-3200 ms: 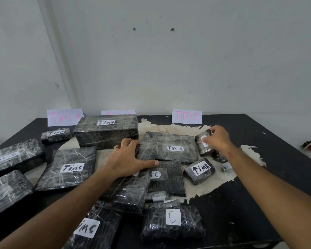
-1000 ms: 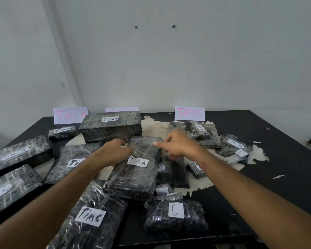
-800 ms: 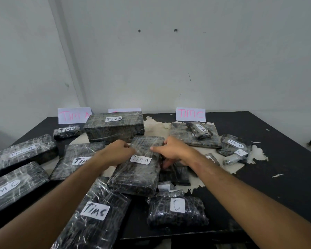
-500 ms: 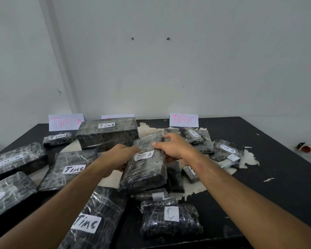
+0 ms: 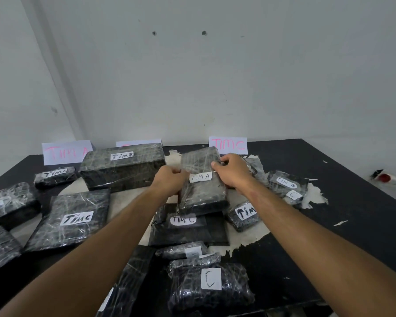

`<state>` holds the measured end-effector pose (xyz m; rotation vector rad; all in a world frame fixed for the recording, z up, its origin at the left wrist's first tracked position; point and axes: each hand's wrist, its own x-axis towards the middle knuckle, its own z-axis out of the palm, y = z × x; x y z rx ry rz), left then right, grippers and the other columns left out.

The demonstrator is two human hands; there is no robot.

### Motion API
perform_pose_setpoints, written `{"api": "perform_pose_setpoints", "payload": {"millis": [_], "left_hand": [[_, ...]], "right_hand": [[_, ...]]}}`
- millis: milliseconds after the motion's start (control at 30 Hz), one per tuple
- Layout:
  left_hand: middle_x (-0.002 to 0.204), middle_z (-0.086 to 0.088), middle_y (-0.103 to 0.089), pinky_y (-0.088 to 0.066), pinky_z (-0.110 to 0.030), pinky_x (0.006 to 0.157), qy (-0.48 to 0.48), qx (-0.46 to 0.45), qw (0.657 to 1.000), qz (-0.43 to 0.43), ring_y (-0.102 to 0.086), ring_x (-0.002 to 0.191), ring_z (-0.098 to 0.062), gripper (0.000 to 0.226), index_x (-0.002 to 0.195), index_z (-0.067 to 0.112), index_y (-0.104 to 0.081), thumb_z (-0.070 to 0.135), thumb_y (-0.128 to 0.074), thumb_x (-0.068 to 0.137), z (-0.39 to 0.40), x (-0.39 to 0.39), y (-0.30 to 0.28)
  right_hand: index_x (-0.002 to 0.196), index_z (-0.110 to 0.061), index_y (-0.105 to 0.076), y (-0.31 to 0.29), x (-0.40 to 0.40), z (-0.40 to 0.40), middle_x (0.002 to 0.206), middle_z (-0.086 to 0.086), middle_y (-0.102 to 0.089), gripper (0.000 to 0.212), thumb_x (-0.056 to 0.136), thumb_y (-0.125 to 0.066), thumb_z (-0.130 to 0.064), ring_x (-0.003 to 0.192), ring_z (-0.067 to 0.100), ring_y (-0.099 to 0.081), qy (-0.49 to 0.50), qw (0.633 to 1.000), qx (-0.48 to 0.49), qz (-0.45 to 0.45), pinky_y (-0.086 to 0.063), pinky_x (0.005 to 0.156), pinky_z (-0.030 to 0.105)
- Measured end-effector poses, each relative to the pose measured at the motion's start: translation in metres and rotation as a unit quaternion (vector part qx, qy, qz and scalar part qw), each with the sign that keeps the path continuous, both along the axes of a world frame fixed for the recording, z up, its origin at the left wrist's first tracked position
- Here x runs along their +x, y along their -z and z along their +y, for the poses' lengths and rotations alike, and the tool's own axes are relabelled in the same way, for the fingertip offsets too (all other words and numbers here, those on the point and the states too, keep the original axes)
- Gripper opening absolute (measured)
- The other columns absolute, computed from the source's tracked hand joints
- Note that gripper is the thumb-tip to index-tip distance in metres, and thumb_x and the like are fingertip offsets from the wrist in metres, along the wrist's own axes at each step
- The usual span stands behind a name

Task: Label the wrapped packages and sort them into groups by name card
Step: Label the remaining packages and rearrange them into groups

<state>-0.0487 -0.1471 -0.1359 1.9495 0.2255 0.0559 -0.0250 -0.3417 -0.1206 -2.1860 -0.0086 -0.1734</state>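
Observation:
A black plastic-wrapped package labelled TIM A (image 5: 201, 191) is lifted and tilted above the table's middle. My left hand (image 5: 170, 180) grips its left edge and my right hand (image 5: 232, 171) grips its upper right edge. Name cards stand at the wall: TIM A card (image 5: 65, 152) at left, TIM C card (image 5: 228, 144) right of centre, and a third card (image 5: 138, 143) mostly hidden behind a big TIM B box (image 5: 122, 167). Under the lifted package lies a flat TIM C package (image 5: 185, 227).
Several wrapped packages cover the black table (image 5: 352, 213): a small TIM A one (image 5: 54, 177), a flat TIM C one (image 5: 73, 219), a C bundle (image 5: 209, 286) at the near edge, TIM B packages (image 5: 286, 183) at right. A red-switched power strip (image 5: 385, 177) lies far right.
Both hands have taken hold of the TIM A package and raised it off the pile, tilting it upright and moving it slightly away from me. Earlier my right hand shifted small packages to the right.

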Motion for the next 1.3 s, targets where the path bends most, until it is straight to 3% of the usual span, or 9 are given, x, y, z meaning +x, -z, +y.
{"api": "perform_pose_setpoints", "payload": {"millis": [100, 167, 333, 400, 500, 667, 967, 1200, 1300], "left_hand": [[0.099, -0.015, -0.078, -0.064, -0.034, 0.077, 0.022, -0.036, 0.999, -0.006, -0.076, 0.092, -0.027, 0.022, 0.094, 0.004, -0.076, 0.024, -0.068, 0.098, 0.0, 0.001, 0.002], [0.107, -0.011, -0.077, -0.061, -0.042, 0.093, 0.044, -0.024, 0.999, -0.009, -0.074, 0.101, -0.023, 0.012, 0.096, 0.014, -0.076, 0.023, -0.069, 0.097, 0.002, -0.002, 0.004], [0.128, 0.004, -0.066, -0.058, -0.033, 0.086, 0.067, 0.101, 0.991, -0.054, -0.068, 0.105, -0.013, 0.048, 0.137, 0.017, -0.062, 0.034, -0.074, 0.093, 0.008, -0.03, 0.006], [0.117, 0.012, -0.068, -0.054, -0.024, 0.068, 0.081, 0.163, 0.978, -0.104, -0.068, 0.089, -0.005, 0.039, 0.128, 0.025, -0.067, 0.035, -0.076, 0.091, 0.012, -0.05, 0.004], [0.084, 0.014, -0.072, -0.05, -0.02, 0.059, 0.167, 0.197, 0.96, -0.105, -0.064, 0.068, -0.001, 0.012, 0.099, 0.03, -0.075, 0.027, -0.08, 0.088, 0.024, -0.078, 0.001], [0.072, 0.013, -0.072, -0.045, -0.013, 0.061, 0.334, 0.225, 0.915, -0.006, -0.06, 0.061, 0.001, 0.015, 0.095, 0.027, -0.081, 0.026, -0.087, 0.081, 0.037, -0.11, 0.001], [0.083, 0.015, -0.074, -0.045, -0.009, 0.061, 0.312, 0.297, 0.902, -0.037, -0.063, 0.068, 0.005, 0.018, 0.099, 0.029, -0.081, 0.034, -0.085, 0.083, 0.036, -0.126, 0.011], [0.08, 0.015, -0.071, -0.047, -0.012, 0.063, 0.265, 0.289, 0.917, -0.07, -0.064, 0.072, 0.003, 0.016, 0.096, 0.028, -0.073, 0.039, -0.08, 0.086, 0.044, -0.127, 0.006], [0.083, 0.011, -0.072, -0.053, -0.019, 0.068, 0.22, 0.264, 0.936, -0.082, -0.066, 0.073, 0.0, 0.014, 0.097, 0.027, -0.071, 0.038, -0.077, 0.09, 0.051, -0.122, 0.0]], "right_hand": [[0.114, -0.006, -0.065, 0.003, 0.003, -0.005, 0.113, 0.011, -0.069, 0.036, 0.1, -0.062, -0.038, 0.099, 0.026, -0.065, -0.027, 0.999, -0.013, 0.017, -0.05, 0.084, 0.035], [0.113, -0.01, -0.064, 0.004, -0.001, -0.009, 0.11, 0.005, -0.064, 0.03, 0.1, -0.062, -0.037, 0.1, 0.02, -0.061, -0.045, 0.998, -0.039, 0.019, -0.045, 0.085, 0.03], [0.13, -0.016, -0.064, -0.004, -0.035, -0.004, 0.128, 0.005, -0.06, 0.041, 0.094, -0.072, -0.032, 0.12, 0.019, -0.056, -0.088, 0.983, -0.134, -0.094, -0.043, 0.104, 0.034], [0.124, -0.023, -0.068, -0.011, -0.055, -0.001, 0.119, -0.003, -0.059, 0.035, 0.091, -0.076, -0.034, 0.109, 0.011, -0.055, -0.153, 0.967, -0.171, -0.109, -0.044, 0.1, 0.035], [0.112, -0.029, -0.075, -0.02, -0.081, 0.0, 0.096, -0.021, -0.065, 0.024, 0.088, -0.079, -0.032, 0.081, -0.004, -0.059, -0.315, 0.929, -0.192, -0.022, -0.043, 0.076, 0.02], [0.108, -0.029, -0.078, -0.014, -0.103, 0.003, 0.096, -0.018, -0.074, 0.029, 0.081, -0.086, -0.029, 0.086, -0.003, -0.066, -0.415, 0.869, -0.255, 0.091, -0.051, 0.079, 0.022], [0.108, -0.028, -0.077, 0.001, -0.111, 0.005, 0.074, -0.028, -0.067, 0.019, 0.089, -0.079, -0.026, 0.071, -0.011, -0.063, -0.406, 0.87, -0.268, 0.077, -0.043, 0.063, 0.012], [0.113, -0.026, -0.076, -0.01, -0.103, 0.012, 0.102, -0.012, -0.073, 0.019, 0.094, -0.072, -0.023, 0.092, -0.001, -0.068, -0.381, 0.912, -0.149, 0.014, -0.056, 0.086, 0.023], [0.115, -0.024, -0.074, -0.015, -0.094, 0.028, 0.104, -0.01, -0.071, 0.02, 0.095, -0.071, -0.024, 0.088, 0.001, -0.068, -0.351, 0.93, -0.103, -0.037, -0.057, 0.081, 0.021]]}}
